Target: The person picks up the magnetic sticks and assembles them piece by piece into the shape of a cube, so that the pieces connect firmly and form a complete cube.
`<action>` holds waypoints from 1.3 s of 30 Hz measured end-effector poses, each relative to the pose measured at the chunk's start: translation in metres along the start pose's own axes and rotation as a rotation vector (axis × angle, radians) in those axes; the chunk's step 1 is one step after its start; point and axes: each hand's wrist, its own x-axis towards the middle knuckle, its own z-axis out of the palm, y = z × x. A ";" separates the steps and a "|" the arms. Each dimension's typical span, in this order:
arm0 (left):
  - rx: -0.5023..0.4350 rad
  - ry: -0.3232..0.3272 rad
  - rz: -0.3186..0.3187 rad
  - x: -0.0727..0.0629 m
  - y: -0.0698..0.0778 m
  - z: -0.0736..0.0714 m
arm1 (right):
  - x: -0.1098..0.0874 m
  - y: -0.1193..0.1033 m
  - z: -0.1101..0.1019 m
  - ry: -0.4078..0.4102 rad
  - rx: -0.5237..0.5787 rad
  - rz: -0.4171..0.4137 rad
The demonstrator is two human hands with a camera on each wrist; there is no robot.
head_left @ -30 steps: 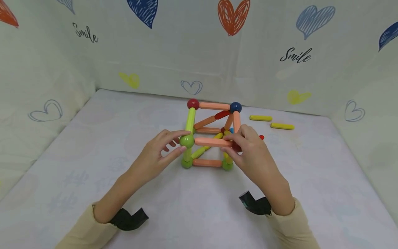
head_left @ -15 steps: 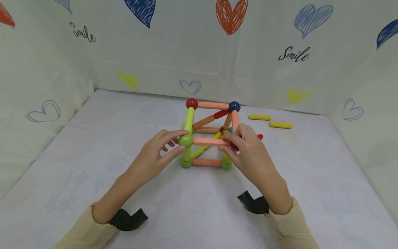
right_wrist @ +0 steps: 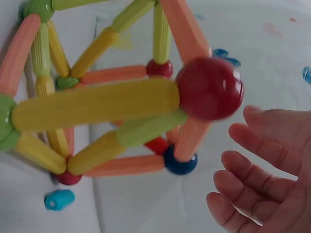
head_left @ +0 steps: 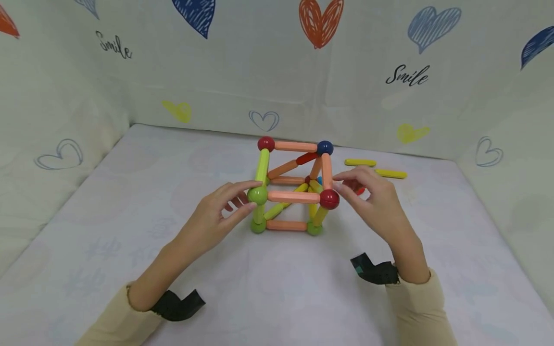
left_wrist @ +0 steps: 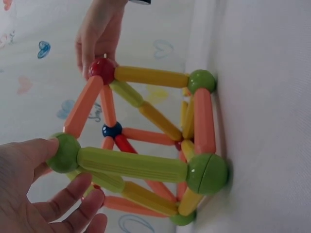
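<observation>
A box-shaped frame of magnetic rods and balls stands upright on the table. My left hand (head_left: 220, 206) pinches the green ball (head_left: 257, 195) at its near upper left corner, between index finger and thumb. From that ball a salmon rod (head_left: 294, 197) runs across to a red ball (head_left: 329, 199). Just right of the red ball is my right hand (head_left: 374, 197), its fingers loosely bent and holding nothing. The right wrist view shows a gap between those fingertips and the red ball (right_wrist: 210, 89). A blue ball (head_left: 325, 148) tops the far right corner.
Two yellow rods (head_left: 360, 162) lie on the table behind the right hand. A red piece (head_left: 360, 191) shows partly behind that hand's fingers. In the right wrist view a short turquoise piece (right_wrist: 59, 199) lies beside the frame. A cloth backdrop (head_left: 242, 72) rises behind the table.
My right hand has let go of the salmon rod's right end by the red ball and moved right, uncovering the ball. The left hand stays at the green ball.
</observation>
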 end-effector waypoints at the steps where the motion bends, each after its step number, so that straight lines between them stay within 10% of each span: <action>1: 0.001 0.000 -0.002 0.000 0.000 0.000 | 0.001 0.007 -0.001 0.009 0.004 0.038; 18: -0.059 -0.019 0.006 0.000 -0.001 0.000 | -0.005 0.137 -0.001 -0.149 0.048 0.831; 39: -0.078 -0.028 0.007 0.001 -0.001 -0.002 | 0.031 0.182 -0.013 -0.268 -0.109 0.917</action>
